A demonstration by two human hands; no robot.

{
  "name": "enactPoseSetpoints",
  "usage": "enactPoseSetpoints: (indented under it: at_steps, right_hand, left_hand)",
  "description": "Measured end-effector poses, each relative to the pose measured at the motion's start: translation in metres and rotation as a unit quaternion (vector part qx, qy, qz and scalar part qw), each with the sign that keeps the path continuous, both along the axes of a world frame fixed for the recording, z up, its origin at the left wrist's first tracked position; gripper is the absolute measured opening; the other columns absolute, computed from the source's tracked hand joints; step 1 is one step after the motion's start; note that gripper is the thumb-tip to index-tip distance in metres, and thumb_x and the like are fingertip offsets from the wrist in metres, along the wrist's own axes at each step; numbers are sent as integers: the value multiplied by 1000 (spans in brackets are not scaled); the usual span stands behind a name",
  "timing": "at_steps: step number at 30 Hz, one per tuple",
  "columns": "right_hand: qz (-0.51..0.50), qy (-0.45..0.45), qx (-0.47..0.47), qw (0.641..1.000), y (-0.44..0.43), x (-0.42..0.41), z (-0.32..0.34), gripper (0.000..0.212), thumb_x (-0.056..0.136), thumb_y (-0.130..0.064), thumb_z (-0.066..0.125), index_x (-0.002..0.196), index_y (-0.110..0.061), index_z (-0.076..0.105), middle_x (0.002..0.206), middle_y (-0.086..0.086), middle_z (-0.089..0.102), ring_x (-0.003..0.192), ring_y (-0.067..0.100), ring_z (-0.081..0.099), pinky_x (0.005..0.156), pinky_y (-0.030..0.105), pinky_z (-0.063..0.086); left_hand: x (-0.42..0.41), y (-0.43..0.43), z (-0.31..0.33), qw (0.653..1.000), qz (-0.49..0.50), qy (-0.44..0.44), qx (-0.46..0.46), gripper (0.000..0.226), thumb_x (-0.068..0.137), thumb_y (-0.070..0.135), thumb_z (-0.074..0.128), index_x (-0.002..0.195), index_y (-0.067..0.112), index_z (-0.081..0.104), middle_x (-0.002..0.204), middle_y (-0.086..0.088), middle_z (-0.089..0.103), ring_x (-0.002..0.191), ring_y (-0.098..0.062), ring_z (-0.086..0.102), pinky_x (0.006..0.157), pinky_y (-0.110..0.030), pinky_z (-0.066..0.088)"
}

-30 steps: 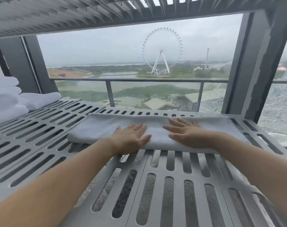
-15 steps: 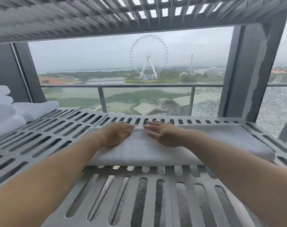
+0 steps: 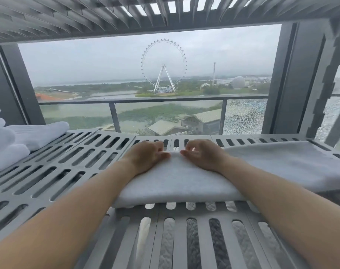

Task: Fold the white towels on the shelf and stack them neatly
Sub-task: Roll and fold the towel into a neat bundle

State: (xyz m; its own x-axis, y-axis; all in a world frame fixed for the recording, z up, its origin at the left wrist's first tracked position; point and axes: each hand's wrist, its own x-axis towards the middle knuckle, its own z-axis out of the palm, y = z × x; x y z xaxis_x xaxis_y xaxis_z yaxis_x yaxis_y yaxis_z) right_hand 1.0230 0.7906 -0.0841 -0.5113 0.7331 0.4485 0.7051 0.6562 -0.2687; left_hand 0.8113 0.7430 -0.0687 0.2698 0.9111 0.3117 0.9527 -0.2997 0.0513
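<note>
A white towel, folded into a long strip, lies across the grey slotted shelf in front of me and runs off to the right. Both hands sit side by side at its far long edge. My left hand has its thumb on top of the cloth and its fingers curled over the edge. My right hand mirrors it, with curled fingers at the same edge. Both forearms lie over the towel's left part.
A stack of folded white towels stands at the shelf's far left, with one more folded towel beside it. A slatted shelf hangs close overhead. Dark frame posts stand behind on both sides before a window.
Both hands slid from lying flat on the towel's middle to its far edge, and their fingers curled over it. The view came closer and shifted left along the towel.
</note>
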Motion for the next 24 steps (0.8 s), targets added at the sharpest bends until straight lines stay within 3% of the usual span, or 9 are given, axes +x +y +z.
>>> enactPoseSetpoints:
  at_steps: [3, 7, 11, 13, 15, 18, 20, 24]
  right_hand:
    - [28, -13, 35, 999, -4, 1, 2, 27, 88, -43, 55, 83, -16, 59, 91, 4, 61, 84, 26, 57, 71, 33, 43]
    - [10, -56, 150, 987, -6, -1, 10, 30, 92, -43, 46, 85, -16, 55, 86, 12, 68, 75, 31, 62, 59, 31, 34]
    - [-62, -105, 160, 980, -7, -5, 10, 41, 85, -58, 49, 95, -19, 51, 95, 5, 67, 84, 27, 63, 64, 33, 40]
    - [-83, -117, 198, 970, -8, -5, 10, 44, 82, -55, 56, 104, -16, 50, 105, 4, 62, 93, 26, 59, 72, 37, 46]
    - [-98, -123, 219, 963, -14, -1, 13, 35, 84, -42, 60, 105, -14, 52, 104, 6, 59, 94, 27, 58, 75, 37, 46]
    - [-75, -81, 163, 980, -27, 16, 15, 10, 88, -27, 57, 94, -19, 59, 84, 1, 66, 77, 23, 62, 67, 30, 48]
    - [-37, -51, 121, 991, -37, 32, 14, 10, 87, -27, 58, 90, -19, 64, 79, -2, 66, 70, 16, 60, 65, 25, 43]
    - [23, -29, -2, 999, -48, 59, 12, 17, 90, -32, 55, 95, -22, 68, 95, -9, 62, 90, 13, 58, 83, 31, 46]
  left_hand:
    - [-8, 1, 2, 999, -13, 19, 30, 28, 91, 48, 47, 82, 22, 41, 91, -12, 66, 80, -28, 58, 68, -32, 37]
    - [-14, 3, 5, 996, -33, 28, 73, 35, 90, 51, 43, 93, 17, 49, 84, -13, 65, 77, -30, 60, 66, -31, 36]
    - [-13, 4, 4, 994, -35, 38, 92, 26, 96, 42, 37, 107, 25, 54, 91, -13, 68, 84, -31, 62, 71, -34, 41]
    - [-12, 4, 4, 992, -36, 68, 97, 25, 97, 38, 36, 107, 27, 56, 90, -10, 69, 83, -29, 63, 71, -33, 43]
    - [-11, 4, 4, 990, -42, 84, 107, 23, 97, 35, 38, 106, 25, 58, 87, -9, 70, 80, -28, 64, 71, -32, 45]
    - [-9, 2, 5, 986, -57, 117, 104, 19, 97, 28, 41, 105, 21, 56, 92, -7, 69, 81, -26, 63, 72, -32, 48]
    - [-2, -2, 9, 982, -59, 153, 96, 17, 96, 21, 43, 108, 20, 55, 102, -1, 66, 89, -23, 63, 75, -32, 49]
    - [42, -9, 15, 984, -47, 147, 88, 44, 89, 0, 38, 119, 28, 54, 119, 2, 62, 105, -21, 60, 80, -33, 49]
